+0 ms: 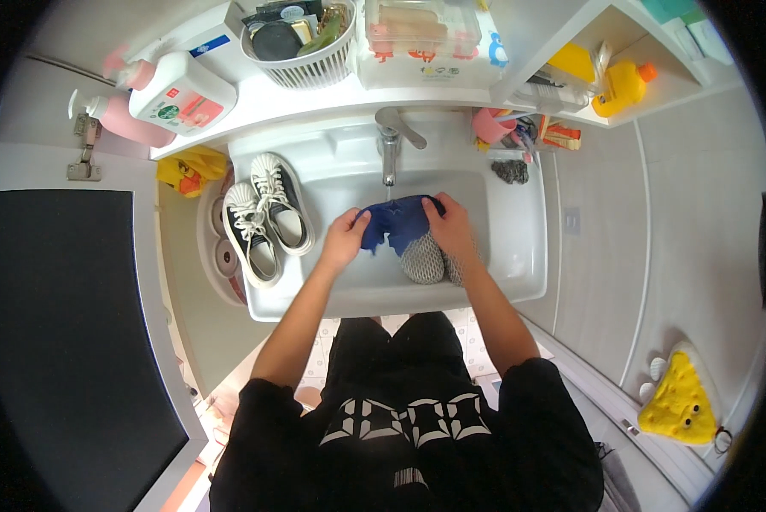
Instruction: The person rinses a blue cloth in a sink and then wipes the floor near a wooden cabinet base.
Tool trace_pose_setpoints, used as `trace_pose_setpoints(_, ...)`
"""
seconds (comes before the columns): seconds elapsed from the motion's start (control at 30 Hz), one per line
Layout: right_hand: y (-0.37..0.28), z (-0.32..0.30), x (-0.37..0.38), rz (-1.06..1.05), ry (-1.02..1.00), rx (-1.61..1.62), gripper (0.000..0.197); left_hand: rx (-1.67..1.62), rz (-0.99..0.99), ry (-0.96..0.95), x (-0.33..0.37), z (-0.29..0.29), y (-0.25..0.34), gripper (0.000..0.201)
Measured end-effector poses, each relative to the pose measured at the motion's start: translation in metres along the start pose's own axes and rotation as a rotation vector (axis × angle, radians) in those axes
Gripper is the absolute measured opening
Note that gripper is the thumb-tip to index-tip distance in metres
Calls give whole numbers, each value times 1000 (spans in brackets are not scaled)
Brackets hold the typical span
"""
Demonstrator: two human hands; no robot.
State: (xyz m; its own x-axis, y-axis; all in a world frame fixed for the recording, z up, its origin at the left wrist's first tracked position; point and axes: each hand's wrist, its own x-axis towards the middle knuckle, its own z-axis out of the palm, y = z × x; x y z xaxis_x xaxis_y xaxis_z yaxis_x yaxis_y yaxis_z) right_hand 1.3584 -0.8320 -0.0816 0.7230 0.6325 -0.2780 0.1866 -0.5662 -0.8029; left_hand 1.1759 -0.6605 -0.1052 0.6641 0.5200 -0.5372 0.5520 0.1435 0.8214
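Stretched between both hands over the basin is a dark blue cloth point(397, 220), wet-looking, its lower edge hanging unevenly. My left hand point(346, 235) pinches its left end; my right hand point(451, 226) grips the upper right corner. Just above it is the chrome faucet point(389, 158), with what looks like a thin stream falling onto the cloth. Below the right hand, two rounded grey things with a honeycomb pattern point(423, 260) lie in the white sink point(349, 299); the cloth and my forearm partly hide them, and their kind is unclear.
On the sink's left ledge rests a pair of black-and-white sneakers point(272, 205). A dark scrubbing pad point(510, 171) and a pink cup point(492, 126) occupy the right back corner. Pump bottles point(182, 98) and a white basket point(306, 72) line the shelf. An open cabinet door point(67, 299) stands left.
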Motion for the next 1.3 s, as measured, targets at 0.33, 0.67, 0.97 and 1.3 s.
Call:
trace_pose_setpoints(0.33, 1, 70, -42, -527, 73, 105, 28, -784, -210, 212, 6, 64, 15, 22)
trace_pose_setpoints(0.67, 60, 82, 15, 627, -208, 1494, 37, -1063, -145, 192, -5, 81, 34, 38)
trace_pose_setpoints(0.97, 7, 108, 8, 466, 80, 1268, 38, -145, -8, 445, 29, 105, -4, 46)
trace_pose_setpoints(1.3, 15, 114, 21, 365, 310, 637, 44, -554, -246, 448, 51, 110, -13, 49)
